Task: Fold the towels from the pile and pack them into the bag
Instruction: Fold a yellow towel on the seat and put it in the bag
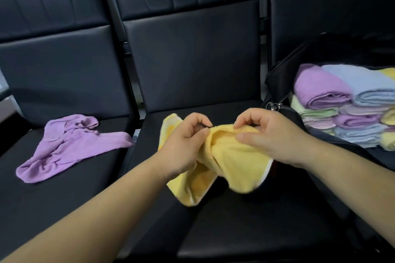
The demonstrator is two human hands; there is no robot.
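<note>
1. I see the left hand (183, 141) and right hand (269, 132) each pinching the yellow towel (226, 156) above the middle seat (235, 230).
2. Its bunched long axis runs left-right, and the ends droop toward me.

Seats: left seat (53, 198), middle seat (235, 220) and right seat (320, 23) stand side by side in one row, backrests at 12 o'clock.
Held towel (230, 162): over the middle seat, hanging toward 6 o'clock.
Left hand (186, 139): pinches the held towel's top edge at its 10 o'clock.
Right hand (267, 132): pinches the same edge at 2 o'clock, near the left hand.
Loose towel (70, 147): on the left seat, 9 o'clock of the held towel, well apart.
Bag (284, 70): on the right seat, 3 o'clock of the right hand.
Folded towels (346, 104): stacked in layers inside the bag.
</note>
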